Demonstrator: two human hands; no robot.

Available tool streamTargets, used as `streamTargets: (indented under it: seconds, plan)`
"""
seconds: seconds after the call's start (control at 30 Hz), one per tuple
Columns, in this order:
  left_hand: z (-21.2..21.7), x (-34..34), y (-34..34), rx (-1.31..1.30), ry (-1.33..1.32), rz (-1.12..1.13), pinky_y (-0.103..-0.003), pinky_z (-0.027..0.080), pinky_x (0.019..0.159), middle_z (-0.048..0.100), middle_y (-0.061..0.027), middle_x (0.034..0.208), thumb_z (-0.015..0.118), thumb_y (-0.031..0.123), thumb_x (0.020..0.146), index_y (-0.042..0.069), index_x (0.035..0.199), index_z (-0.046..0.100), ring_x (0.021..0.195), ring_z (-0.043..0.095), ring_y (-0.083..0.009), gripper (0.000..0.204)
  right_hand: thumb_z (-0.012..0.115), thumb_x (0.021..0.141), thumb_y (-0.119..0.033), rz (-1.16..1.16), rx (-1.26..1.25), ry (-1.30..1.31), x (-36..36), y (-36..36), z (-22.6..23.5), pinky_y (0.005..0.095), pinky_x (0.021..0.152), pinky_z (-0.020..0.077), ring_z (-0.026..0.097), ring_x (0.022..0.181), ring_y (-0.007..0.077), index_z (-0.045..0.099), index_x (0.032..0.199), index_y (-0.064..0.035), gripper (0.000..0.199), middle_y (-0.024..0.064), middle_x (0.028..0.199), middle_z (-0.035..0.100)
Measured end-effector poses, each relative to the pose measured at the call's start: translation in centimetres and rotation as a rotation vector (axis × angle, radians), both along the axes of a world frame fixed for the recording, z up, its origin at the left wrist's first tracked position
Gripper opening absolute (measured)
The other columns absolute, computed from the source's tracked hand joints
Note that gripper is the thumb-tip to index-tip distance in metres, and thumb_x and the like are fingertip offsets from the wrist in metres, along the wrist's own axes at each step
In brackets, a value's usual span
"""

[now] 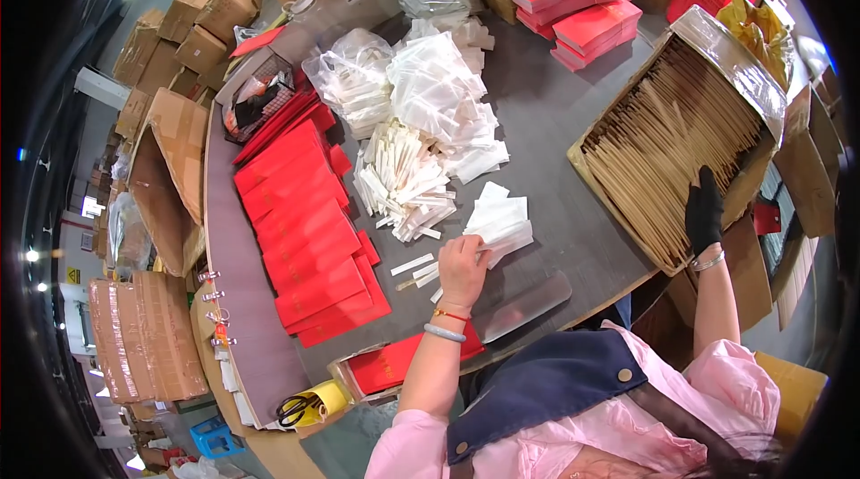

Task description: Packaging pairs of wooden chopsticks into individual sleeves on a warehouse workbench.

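Observation:
My left hand (463,266) is bare and grips the edge of a small fan of white paper sleeves (502,221) on the grey table (555,121). Just left of it lie a few loose white strips (414,266) and a heap of white strips (401,179). My right hand (704,210), in a black glove, reaches into a large cardboard box (609,201) packed with thin brown sticks (676,134); its fingers rest on the sticks near the box's near edge. Whether it grips a stick cannot be seen.
Overlapping red envelopes (305,219) run down the table's left side. Clear plastic bags (421,76) pile up behind the strips. Red boxes (587,13) are stacked at the back. Scissors (296,407) lie by a yellow tape roll (330,397). Cardboard cartons (193,22) crowd the floor at left.

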State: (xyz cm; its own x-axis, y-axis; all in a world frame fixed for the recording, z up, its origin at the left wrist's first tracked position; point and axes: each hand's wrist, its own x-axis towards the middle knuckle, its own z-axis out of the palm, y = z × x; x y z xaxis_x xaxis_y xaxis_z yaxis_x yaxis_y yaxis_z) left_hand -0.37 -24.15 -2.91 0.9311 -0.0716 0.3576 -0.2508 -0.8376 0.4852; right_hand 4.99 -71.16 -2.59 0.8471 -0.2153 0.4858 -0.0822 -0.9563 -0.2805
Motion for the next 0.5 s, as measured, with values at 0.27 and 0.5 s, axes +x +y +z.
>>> streamTargets:
  seconds: [0.27, 0.5]
  plan:
    - [5.5, -4.5, -1.6, -0.561, 0.489, 0.012, -0.027, 0.048, 0.062, 0.067, -0.0111, 0.081, 0.077, 0.014, 0.078, 0.004, 0.094, 0.063, 0.065, 0.062, -0.0194, 0.023, 0.05, 0.099, -0.01, 0.598, 0.954, 0.091, -5.9, 16.7, 4.3, 0.0289, 0.079, 0.0455, 0.055, 0.087, 0.0142, 0.058, 0.109, -0.0044, 0.014, 0.0014, 0.094, 0.058]
    - [4.2, -10.6, -0.9, 0.141, 0.219, -0.07, -0.04, 0.04, 0.074, 0.062, -0.0038, 0.095, 0.078, 0.021, 0.068, 0.015, 0.1, 0.069, 0.088, 0.054, -0.025, 0.034, 0.056, 0.092, -0.005, 0.804, 0.764, 0.327, -7.1, 19.1, -0.5, 0.0315, 0.07, 0.0473, 0.06, 0.078, 0.0205, 0.062, 0.102, -0.0026, 0.012, 0.0108, 0.086, 0.061]
